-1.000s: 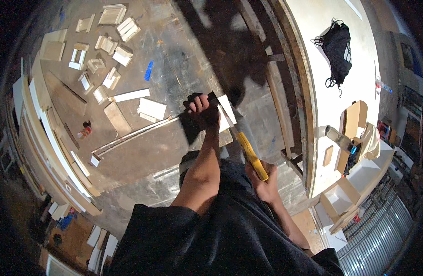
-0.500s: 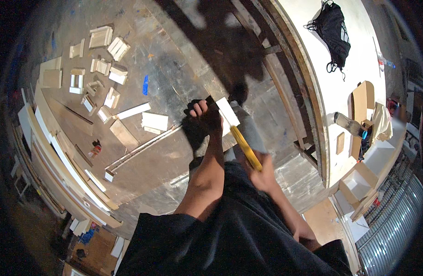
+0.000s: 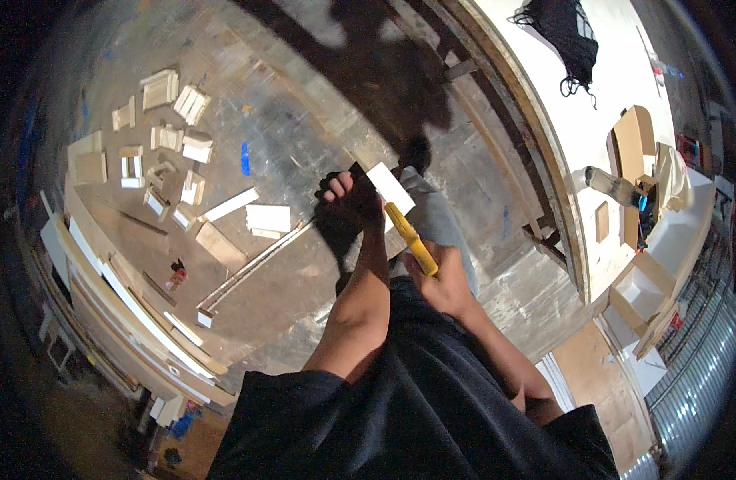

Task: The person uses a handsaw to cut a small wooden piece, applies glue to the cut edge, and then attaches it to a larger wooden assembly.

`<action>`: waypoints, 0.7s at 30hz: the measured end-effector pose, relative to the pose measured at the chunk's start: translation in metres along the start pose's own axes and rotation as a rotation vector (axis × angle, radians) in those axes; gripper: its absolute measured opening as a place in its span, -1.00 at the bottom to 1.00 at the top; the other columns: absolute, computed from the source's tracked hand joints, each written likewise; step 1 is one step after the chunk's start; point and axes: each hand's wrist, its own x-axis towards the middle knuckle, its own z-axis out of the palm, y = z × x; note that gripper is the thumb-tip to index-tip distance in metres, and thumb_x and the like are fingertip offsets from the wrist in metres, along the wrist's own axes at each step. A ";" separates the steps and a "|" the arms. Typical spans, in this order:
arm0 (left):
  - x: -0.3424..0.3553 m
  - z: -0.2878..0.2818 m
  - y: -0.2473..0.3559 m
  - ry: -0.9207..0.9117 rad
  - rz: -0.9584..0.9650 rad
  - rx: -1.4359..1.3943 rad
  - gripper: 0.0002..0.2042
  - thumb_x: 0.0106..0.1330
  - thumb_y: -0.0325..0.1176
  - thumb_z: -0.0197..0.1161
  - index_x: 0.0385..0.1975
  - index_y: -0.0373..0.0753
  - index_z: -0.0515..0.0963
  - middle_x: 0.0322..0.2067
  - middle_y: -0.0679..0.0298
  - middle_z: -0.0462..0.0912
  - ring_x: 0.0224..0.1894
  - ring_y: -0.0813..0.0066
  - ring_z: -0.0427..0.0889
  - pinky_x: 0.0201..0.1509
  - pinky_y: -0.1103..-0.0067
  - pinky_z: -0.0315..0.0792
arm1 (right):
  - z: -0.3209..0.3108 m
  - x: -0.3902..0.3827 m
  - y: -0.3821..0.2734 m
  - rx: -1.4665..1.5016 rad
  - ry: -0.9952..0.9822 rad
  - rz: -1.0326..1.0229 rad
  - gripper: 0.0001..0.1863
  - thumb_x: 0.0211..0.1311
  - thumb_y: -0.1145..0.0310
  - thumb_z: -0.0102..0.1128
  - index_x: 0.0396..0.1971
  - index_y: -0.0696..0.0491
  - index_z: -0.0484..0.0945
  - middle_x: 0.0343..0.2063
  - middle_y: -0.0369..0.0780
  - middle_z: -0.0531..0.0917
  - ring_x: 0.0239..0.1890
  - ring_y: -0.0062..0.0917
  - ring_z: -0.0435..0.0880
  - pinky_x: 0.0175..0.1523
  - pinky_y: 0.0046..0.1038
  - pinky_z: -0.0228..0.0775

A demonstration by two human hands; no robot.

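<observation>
My left hand (image 3: 340,189) is closed around the left end of a small white-faced board (image 3: 390,186), its curled fingers partly in shadow. My right hand (image 3: 446,282) grips a long yellow hand tool (image 3: 412,240). The tool slants up and left, and its far end comes to the board's lower edge, close to my left wrist. I cannot make out the tool's tip or its exact kind. Below the board shows a grey trouser leg (image 3: 442,212).
Several small wooden frames and blocks (image 3: 160,90) lie on the floor at the left, near a blue scrap (image 3: 245,158). Long boards (image 3: 136,308) are stacked at the far left. On the right, a white-topped table (image 3: 536,96) holds black cloth (image 3: 562,40), a bottle (image 3: 612,186) and cardboard (image 3: 634,136).
My right hand has moved up and slightly left with the yellow tool, bringing it nearer my left wrist. The left hand and board have shifted only slightly, while the whole view has turned a little.
</observation>
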 end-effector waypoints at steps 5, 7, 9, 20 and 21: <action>0.007 0.001 0.010 0.041 -0.320 -0.161 -0.68 0.08 0.00 0.29 -0.30 0.01 0.43 -0.22 0.27 0.40 -0.11 0.16 0.41 -0.05 0.24 0.26 | -0.027 -0.062 -0.008 0.103 -0.042 0.092 -0.87 0.21 0.44 0.25 -0.39 0.22 0.58 -0.63 -0.02 0.53 -0.55 -0.38 0.53 -0.37 -0.30 0.37; 0.002 0.002 0.010 0.028 -0.303 -0.132 -0.69 0.09 -0.01 0.29 -0.29 0.00 0.42 -0.23 0.27 0.39 -0.13 0.16 0.42 -0.06 0.25 0.29 | -0.023 -0.058 -0.002 0.140 -0.068 0.094 -0.85 0.17 0.43 0.27 -0.36 0.22 0.59 -0.57 0.07 0.58 -0.55 -0.20 0.61 -0.32 -0.25 0.44; -0.004 -0.004 0.006 0.023 -0.050 0.052 -0.72 0.13 -0.04 0.24 -0.29 -0.03 0.42 -0.26 0.26 0.38 -0.18 0.19 0.44 -0.16 0.30 0.32 | -0.004 -0.007 0.013 0.099 -0.015 0.054 -0.86 0.17 0.43 0.26 -0.37 0.21 0.59 -0.58 0.06 0.58 -0.54 -0.19 0.61 -0.32 -0.26 0.43; -0.003 -0.002 0.004 0.085 -0.267 -0.178 -0.83 0.24 -0.16 0.15 -0.30 -0.05 0.40 -0.26 0.26 0.40 -0.13 0.18 0.45 -0.08 0.32 0.31 | -0.009 -0.054 0.000 0.108 -0.031 0.118 -0.80 0.19 0.35 0.26 -0.36 0.20 0.57 -0.57 0.12 0.56 -0.51 -0.02 0.60 -0.36 -0.17 0.40; 0.001 0.006 -0.001 0.056 -0.176 -0.055 -0.82 0.25 -0.15 0.16 -0.27 -0.04 0.40 -0.24 0.25 0.40 -0.11 0.17 0.45 -0.06 0.30 0.32 | 0.003 -0.027 0.003 0.047 0.031 0.027 -0.82 0.18 0.37 0.27 -0.38 0.19 0.57 -0.59 0.11 0.55 -0.54 -0.06 0.60 -0.38 -0.19 0.39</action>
